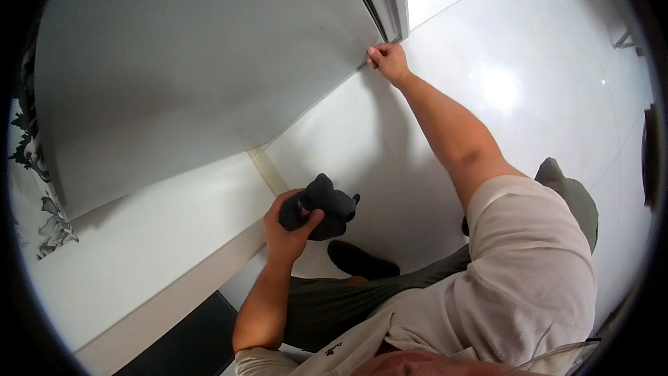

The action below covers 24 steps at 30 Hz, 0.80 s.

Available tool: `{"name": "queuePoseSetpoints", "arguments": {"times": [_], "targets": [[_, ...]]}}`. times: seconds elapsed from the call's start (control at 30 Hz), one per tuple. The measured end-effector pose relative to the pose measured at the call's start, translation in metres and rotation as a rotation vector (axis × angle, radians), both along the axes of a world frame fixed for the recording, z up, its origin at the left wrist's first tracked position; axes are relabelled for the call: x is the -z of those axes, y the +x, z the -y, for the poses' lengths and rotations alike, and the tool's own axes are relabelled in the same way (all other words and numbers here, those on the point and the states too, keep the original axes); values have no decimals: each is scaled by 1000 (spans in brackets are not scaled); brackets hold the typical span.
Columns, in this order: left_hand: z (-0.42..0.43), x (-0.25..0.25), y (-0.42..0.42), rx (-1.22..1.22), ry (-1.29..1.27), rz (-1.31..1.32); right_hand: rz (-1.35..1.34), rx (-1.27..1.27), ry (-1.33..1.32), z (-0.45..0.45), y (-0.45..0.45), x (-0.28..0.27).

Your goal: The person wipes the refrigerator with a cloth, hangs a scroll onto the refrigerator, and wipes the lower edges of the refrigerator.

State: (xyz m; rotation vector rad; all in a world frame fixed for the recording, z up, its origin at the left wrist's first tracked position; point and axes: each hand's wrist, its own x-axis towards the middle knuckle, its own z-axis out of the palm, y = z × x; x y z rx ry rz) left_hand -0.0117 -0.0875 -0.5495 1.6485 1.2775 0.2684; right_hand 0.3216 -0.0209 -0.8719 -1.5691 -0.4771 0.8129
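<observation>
My left hand (285, 231) is closed around a bunched dark grey cloth (328, 207), thumb on its near side. The cloth is folded in soft lumps, and its exact kind cannot be told. My right arm stretches far forward, and my right hand (390, 61) is closed in a pinch at the lower edge of a large pale grey panel (209, 49), like a door. Whatever those fingers hold, if anything, is hidden. Beside them stands a grey frame with a dark strip (390, 0).
Glossy white tiled floor (529, 90) spreads out at the right. A dark fuzzy slipper (362, 260) is below the cloth. A cream strip (266, 170) meets the wall under the panel. Patterned black-and-white fabric (49, 226) hangs at far left.
</observation>
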Motion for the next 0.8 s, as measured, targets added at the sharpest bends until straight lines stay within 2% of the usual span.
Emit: {"name": "queuePoseSetpoints", "arguments": {"times": [0.3,0.4,0.43,0.5,0.53,0.6,0.63,0.7,0.77,0.8], "targets": [[-3,-7,-3,47,35,-19,-97,-27,94,5,-3,-28],[-2,-13,4,-41,-39,-2,16,-193,44,5,-40,-33],[-2,-11,3,-69,-54,25,-164,-456,28,20,-54,-89],[-13,-1,-8,-140,-78,84,-492,-1010,205,18,-94,-122],[-19,2,-12,-174,-58,153,-742,-1167,203,17,-120,-150],[-24,5,-16,-243,-24,291,-946,-1301,283,38,-169,-191],[-25,5,-18,-302,16,246,-1072,-1351,294,50,-181,-213],[-28,2,-23,-425,88,164,-870,-1253,303,57,-187,-260],[-31,-11,-16,-377,279,68,-680,-1146,261,51,-192,-256],[-41,-1,-34,-364,331,143,-535,-1053,238,49,-181,-271]]}}
